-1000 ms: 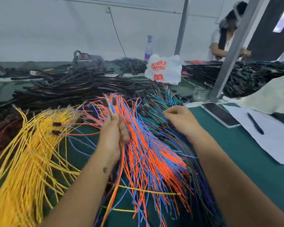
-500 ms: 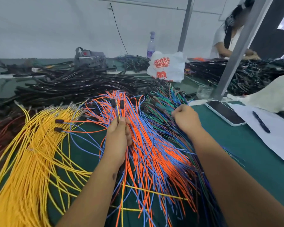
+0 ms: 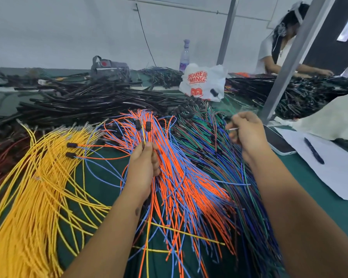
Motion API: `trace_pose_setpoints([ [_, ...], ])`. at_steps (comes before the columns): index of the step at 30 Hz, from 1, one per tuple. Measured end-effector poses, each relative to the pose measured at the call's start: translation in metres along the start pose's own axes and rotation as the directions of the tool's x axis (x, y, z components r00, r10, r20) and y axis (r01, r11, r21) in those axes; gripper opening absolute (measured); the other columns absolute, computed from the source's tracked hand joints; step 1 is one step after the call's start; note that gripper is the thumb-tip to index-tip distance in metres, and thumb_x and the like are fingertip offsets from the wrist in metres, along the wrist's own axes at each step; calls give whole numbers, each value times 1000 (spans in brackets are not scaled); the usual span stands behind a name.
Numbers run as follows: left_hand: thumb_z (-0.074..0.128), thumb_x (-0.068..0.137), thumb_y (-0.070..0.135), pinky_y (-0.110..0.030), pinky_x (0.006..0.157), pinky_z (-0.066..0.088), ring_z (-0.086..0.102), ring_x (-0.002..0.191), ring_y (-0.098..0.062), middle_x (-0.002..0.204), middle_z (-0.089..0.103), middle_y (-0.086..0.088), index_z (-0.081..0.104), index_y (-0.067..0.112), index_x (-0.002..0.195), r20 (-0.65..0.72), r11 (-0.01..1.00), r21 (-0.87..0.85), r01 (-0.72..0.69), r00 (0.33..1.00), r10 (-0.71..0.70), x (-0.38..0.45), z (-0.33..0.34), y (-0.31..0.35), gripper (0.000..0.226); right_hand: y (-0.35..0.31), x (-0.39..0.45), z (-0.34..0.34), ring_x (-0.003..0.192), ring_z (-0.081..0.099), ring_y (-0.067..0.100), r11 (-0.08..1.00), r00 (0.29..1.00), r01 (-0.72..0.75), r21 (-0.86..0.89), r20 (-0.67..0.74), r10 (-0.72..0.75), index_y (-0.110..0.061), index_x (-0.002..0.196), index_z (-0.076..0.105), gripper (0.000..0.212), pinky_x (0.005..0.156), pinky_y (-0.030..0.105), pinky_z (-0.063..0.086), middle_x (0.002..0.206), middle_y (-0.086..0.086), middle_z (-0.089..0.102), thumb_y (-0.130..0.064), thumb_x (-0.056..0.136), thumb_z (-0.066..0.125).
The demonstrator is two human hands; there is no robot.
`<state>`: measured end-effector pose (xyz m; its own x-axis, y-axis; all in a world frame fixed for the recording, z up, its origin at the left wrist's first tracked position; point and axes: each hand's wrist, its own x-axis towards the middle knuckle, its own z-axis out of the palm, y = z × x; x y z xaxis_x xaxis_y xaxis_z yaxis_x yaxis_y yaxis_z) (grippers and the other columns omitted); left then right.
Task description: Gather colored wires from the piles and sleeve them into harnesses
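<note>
Orange and blue wires [image 3: 181, 177] lie fanned across the middle of the green counter [image 3: 309, 187], with the yellow pile [image 3: 38, 187] toward its left edge and the green and purple pile [image 3: 219, 149] toward the right. My left hand [image 3: 144, 167] is clenched round a small gathered bundle [image 3: 144, 135] that stands up out of the fist, two black end caps [image 3: 143, 125] showing above it. My right hand [image 3: 247, 135] pinches one thin wire [image 3: 241, 163] by its bare tip, lifted above the green and purple pile; its length trails down into that heap. As I judge it, the chief risk is there: the trailing length crosses many neighbours, so a quick pull could drag several along or snarl the pile. The strands in my left grip also hang down among the loose orange and blue ones, and lifting could carry strays with them. If the pinch on that tip is as slight as it looks, the wire may slip free before it joins the bundle. Black sleeves [image 3: 84, 103] are heaped along the far side of the counter, well apart from both hands, so reaching over the piles could scatter them. Near the right edge a phone [image 3: 277, 141] rests just beside my right wrist; a careless sweep might knock it.
</note>
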<state>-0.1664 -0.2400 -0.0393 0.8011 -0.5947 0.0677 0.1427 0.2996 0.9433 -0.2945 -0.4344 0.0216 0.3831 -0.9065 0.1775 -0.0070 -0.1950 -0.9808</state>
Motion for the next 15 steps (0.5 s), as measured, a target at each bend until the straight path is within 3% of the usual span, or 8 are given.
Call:
trace_pose_setpoints([
  [3,31,105,20,-14,35,21,21,36,-5,46,27,12,44,12,81,-4,1000,-5,6,1000,-6,0,-1,-1,28,-1,1,5,76,48,12,998,998,45,49,-45,-43,-23,80,49,21,62,22,42,87,3,53,-15,99,47],
  [5,31,105,19,-14,35,21,20,36,-4,45,27,12,44,13,81,-6,1000,-11,8,1000,-8,0,-1,-1,29,6,1,13,85,47,15,1000,999,-9,25,31,8,-24,80,49,20,72,25,41,94,4,51,-17,98,46],
  [9,31,105,20,-14,35,20,20,35,-4,44,25,13,44,13,79,-21,1000,-10,18,1000,-18,0,1,0,30,27,-5,26,100,52,20,954,944,-135,-269,257,206,-23,100,54,5,93,38,43,110,5,55,-26,98,51],
  [12,31,105,19,-13,36,20,20,35,-4,44,25,12,45,13,81,-25,1000,-8,22,999,-23,-1,2,1,29,33,-7,30,89,55,16,911,931,-89,-402,291,219,-17,131,47,39,81,33,40,99,1,57,-29,95,57],
  [15,31,105,19,-14,36,21,20,36,-5,45,25,12,46,12,81,-31,1000,4,24,999,-24,-2,1,2,29,33,-10,38,85,57,21,815,928,74,-575,338,155,-10,134,47,48,79,35,42,88,3,57,-30,93,62],
])
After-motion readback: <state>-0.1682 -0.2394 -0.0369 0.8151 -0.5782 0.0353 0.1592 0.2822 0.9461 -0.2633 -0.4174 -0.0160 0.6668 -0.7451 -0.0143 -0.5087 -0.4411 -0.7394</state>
